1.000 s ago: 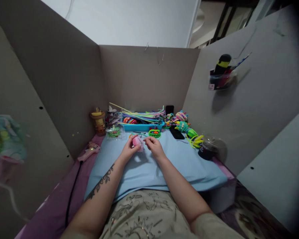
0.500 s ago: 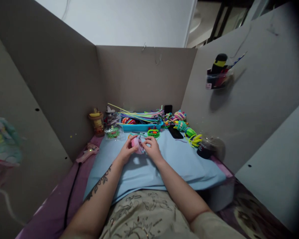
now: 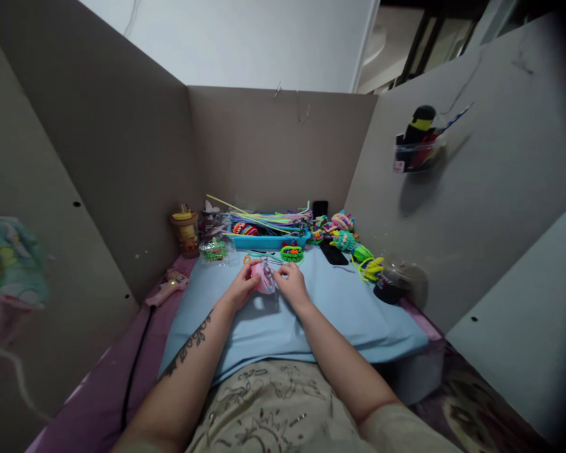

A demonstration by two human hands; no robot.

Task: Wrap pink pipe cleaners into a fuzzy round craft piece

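Note:
My left hand (image 3: 244, 286) is closed around the left side of a small rounded pink piece (image 3: 263, 280), which looks like pipe-cleaner work with paler strands on its right. At that right edge, my right hand (image 3: 290, 283) pinches with thumb and fingers; the exact bit between the fingertips is too small to make out. Both hands are above a light blue cloth (image 3: 349, 314). Just beyond them lie a green pipe-cleaner ring (image 3: 292, 254) with an orange middle and orange-handled scissors (image 3: 246, 258), partly hidden by the left hand.
A blue tray (image 3: 268, 241) heaped with pipe cleaners stands at the back. Left are a tumbler (image 3: 185, 233) and a corded pink glue gun (image 3: 170, 287). Colourful pipe-cleaner pieces (image 3: 343, 240), a black phone (image 3: 334, 253) and a dark tub (image 3: 390, 286) line the right. Grey panels enclose three sides.
The pink piece has turned a little in my left hand, showing a rounder pink face. My right fingers have shifted slightly right along its edge. The whole view has moved slightly.

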